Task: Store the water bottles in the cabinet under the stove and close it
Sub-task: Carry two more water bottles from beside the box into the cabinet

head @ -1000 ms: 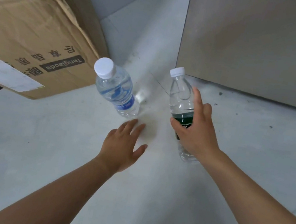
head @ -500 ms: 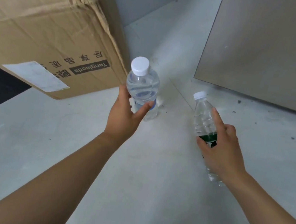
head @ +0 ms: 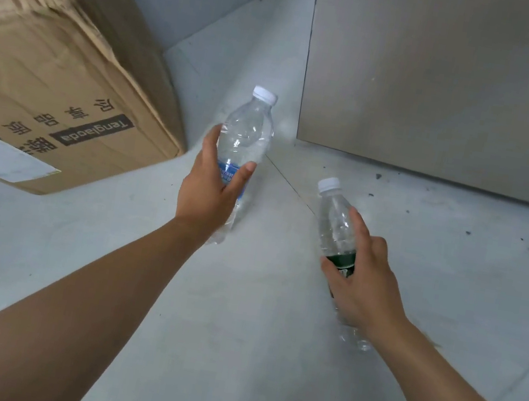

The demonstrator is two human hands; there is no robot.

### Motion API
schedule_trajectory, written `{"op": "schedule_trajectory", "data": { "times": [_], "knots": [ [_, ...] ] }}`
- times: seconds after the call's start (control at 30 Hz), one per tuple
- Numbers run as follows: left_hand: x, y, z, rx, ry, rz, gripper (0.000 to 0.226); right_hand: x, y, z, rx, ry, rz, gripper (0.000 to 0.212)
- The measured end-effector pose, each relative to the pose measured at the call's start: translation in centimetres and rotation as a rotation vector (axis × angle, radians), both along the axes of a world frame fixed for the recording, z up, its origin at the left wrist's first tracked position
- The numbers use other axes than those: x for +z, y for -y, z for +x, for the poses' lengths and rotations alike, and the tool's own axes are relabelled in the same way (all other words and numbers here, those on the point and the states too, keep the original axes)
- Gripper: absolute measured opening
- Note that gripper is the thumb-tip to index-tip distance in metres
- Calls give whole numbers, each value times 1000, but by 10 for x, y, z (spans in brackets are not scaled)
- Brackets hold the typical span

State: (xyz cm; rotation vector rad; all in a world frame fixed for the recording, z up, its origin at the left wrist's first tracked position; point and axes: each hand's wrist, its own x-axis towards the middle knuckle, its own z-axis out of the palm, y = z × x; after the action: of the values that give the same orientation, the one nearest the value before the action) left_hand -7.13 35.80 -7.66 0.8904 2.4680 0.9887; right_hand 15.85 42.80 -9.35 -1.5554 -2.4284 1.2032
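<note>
Left hand (head: 209,191) wraps the blue-label water bottle (head: 243,148) at mid-body, right hand (head: 359,279) closed round the green-label water bottle (head: 338,229) at its label; both held clear of the grey floor (head: 232,351). Thin clear plastic, likely light, dents if squeezed, so a label-band grip looks best. Long axes near upright: blue's cap tips up-right, green's up-left. Cardboard box (head: 50,79) left, beige panel (head: 448,83) beyond.

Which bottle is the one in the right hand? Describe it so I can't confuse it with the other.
Start at the big cardboard box on the left and move right across the pale floor, past the blue-label bottle in the left hand. The green-label bottle sits in the right hand, lower in view, slimmer, with a dark green band.
</note>
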Motion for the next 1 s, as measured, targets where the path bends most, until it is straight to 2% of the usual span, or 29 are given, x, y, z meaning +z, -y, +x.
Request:
{"op": "schedule_trajectory", "data": {
  "times": [0.1,0.2,0.3,0.43,0.67,0.8,0.87,1.0],
  "knots": [
    [3,28,11,-21,-24,-240,71,13,4,-12,28,31,-80,79],
    [32,71,32,17,-1,-491,72,54,21,-26,62,65,-128,79],
    [84,121,52,130,114,-578,71,120,47,-28,97,104,-157,80],
    [196,175,65,303,292,-509,72,238,85,-34,168,106,-206,79],
    [460,255,100,679,452,-303,70,496,154,-48,367,34,-279,76],
    [606,308,126,877,438,-231,69,630,187,-49,436,43,-277,74],
    [660,338,141,941,427,-223,68,682,207,-47,481,34,-256,74],
    [728,398,160,1010,430,-250,71,752,261,-53,600,3,-232,73]
  ]
}}
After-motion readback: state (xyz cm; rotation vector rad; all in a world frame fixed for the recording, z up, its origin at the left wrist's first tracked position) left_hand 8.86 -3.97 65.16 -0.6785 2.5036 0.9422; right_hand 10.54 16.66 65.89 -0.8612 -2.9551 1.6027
